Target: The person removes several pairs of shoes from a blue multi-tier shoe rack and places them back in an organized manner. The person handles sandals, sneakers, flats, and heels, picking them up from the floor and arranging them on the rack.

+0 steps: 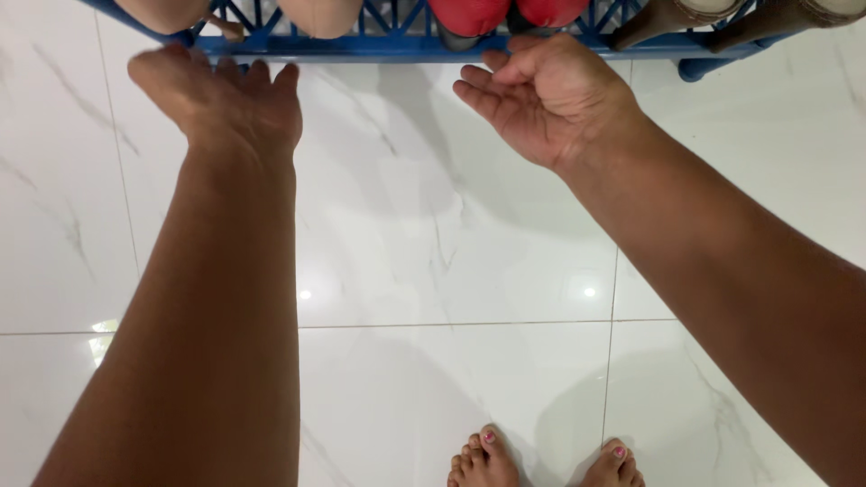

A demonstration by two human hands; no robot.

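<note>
My left hand [221, 95] reaches forward, back up, fingers spread and pointing at the blue shoe rack [379, 45] along the top edge; it holds nothing. My right hand [546, 95] hovers just below the rack's front bar with fingers loosely curled, palm turned left, and it too is empty. A pair of red shoes [505, 13] sits on the rack right above my right hand. Beige shoes [320, 16] rest on the rack near my left hand's fingertips.
Brown heeled shoes [722, 16] lie on the rack at the top right. Glossy white marble floor tiles [433, 252] stretch below. My bare toes [541, 462] with pink nails show at the bottom edge.
</note>
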